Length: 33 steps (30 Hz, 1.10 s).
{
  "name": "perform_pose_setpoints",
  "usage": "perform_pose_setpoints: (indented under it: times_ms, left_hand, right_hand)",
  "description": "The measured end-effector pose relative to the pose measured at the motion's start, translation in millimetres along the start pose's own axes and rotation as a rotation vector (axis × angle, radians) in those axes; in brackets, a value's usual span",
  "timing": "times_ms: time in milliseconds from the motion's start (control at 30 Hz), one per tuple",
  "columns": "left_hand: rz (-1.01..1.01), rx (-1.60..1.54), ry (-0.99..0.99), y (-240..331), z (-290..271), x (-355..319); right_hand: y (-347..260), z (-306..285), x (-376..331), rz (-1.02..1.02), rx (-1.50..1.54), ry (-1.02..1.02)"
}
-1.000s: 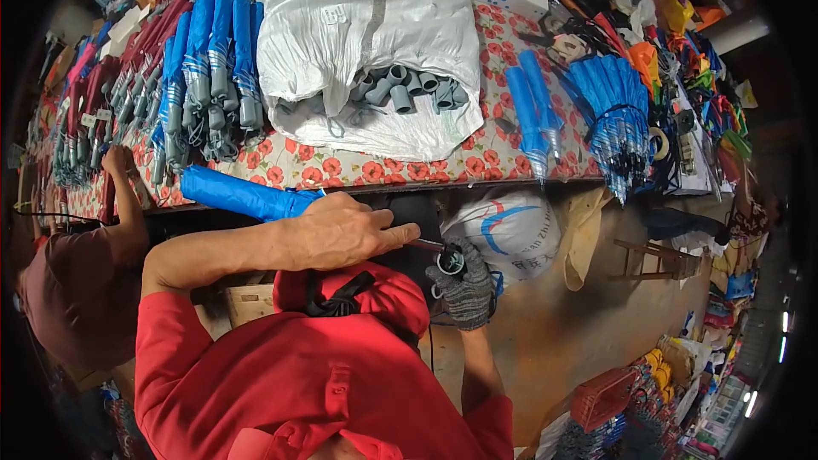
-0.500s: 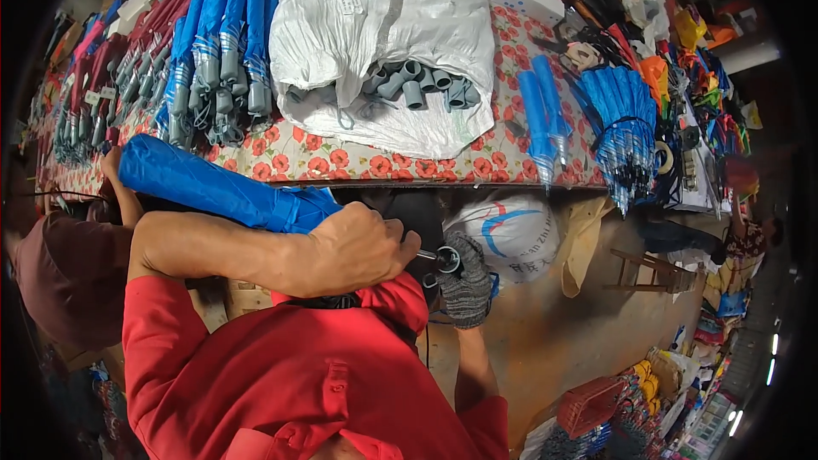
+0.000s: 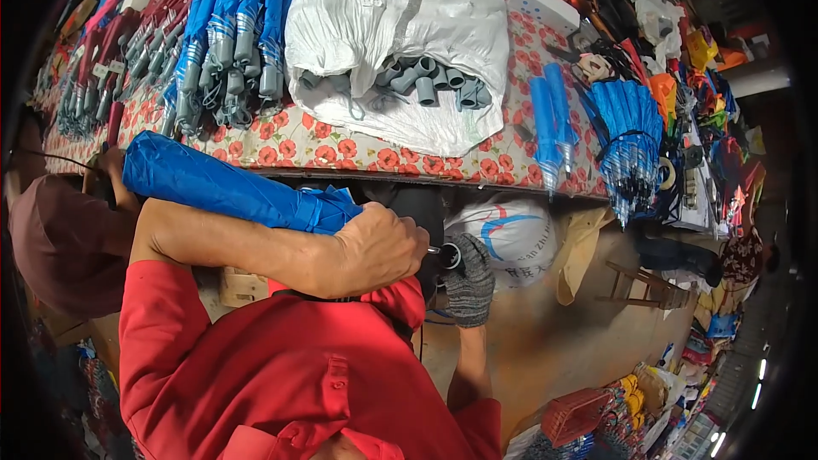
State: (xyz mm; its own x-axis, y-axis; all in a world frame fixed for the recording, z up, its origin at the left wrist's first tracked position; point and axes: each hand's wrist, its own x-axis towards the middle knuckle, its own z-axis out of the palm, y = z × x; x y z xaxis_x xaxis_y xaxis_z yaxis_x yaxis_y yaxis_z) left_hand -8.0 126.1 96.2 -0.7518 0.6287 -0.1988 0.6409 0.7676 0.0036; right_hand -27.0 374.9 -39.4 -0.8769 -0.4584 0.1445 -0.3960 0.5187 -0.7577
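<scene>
Nearest, the left hand point(image 3: 381, 247) is bare and wrapped firmly round the lower end of a folded blue umbrella point(image 3: 243, 187), whose canopy runs from the fist toward 10 o'clock, above the forearm. Its metal shaft point(image 3: 434, 250) sticks out of the fist toward 3 o'clock. At about 4 o'clock from that fist, the gloved right hand point(image 3: 469, 285) is curled round a round handle piece point(image 3: 452, 255), its ringed mouth turned toward the camera. The shaft's tip is at the near rim of that mouth; whether it touches or has entered, I cannot tell.

To do this well, I would bring shaft and handle piece onto one line, since the mouth seems to face up rather than straight at the tip. Keep the grip close behind the tip so it cannot wander, let the gloved fingers stay clear of the rim, and press evenly, without twisting. The long canopy could lever the shaft askew, so support it along the forearm.

Farther out, at 12 o'clock, the table point(image 3: 354, 156) with its flowered cloth carries a white sack point(image 3: 341, 25) with grey handles point(image 3: 426, 89) at its mouth. Blue umbrellas with handles point(image 3: 243, 43) lie toward 11 o'clock; a tied blue bundle point(image 3: 626, 132) lies at 2 o'clock.
</scene>
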Motion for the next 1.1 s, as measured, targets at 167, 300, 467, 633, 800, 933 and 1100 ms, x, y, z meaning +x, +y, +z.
perform_pose_setpoints:
  times_ms: [167, 300, 467, 633, 800, 933, 1100]
  left_hand:
    - [0.025, 0.093, -0.040, 8, 2, 2]
    - [0.000, 0.044, -0.012, 8, 11, 4]
    - [-0.023, -0.091, -0.003, 3, 22, 4]
    - [-0.006, -0.132, 0.032, -4, 36, 0]
    - [-0.013, -0.190, 0.039, -5, 45, -2]
    - [-0.021, -0.252, 0.036, -8, 44, 1]
    - [0.003, -0.283, 0.064, -15, 50, -2]
  right_hand:
    - [-18, 5, 6, -0.091, -0.049, -0.021]
    - [-15, 6, 7, -0.082, -0.058, -0.022]
    - [-12, -4, 14, -0.085, -0.043, -0.101]
    - [-21, -17, 25, -0.073, -0.055, -0.255]
    - [-17, -25, 36, -0.096, -0.031, -0.421]
    - [-21, -36, 49, -0.130, -0.061, -0.498]
    - [-27, -33, 57, -0.150, -0.197, -0.597]
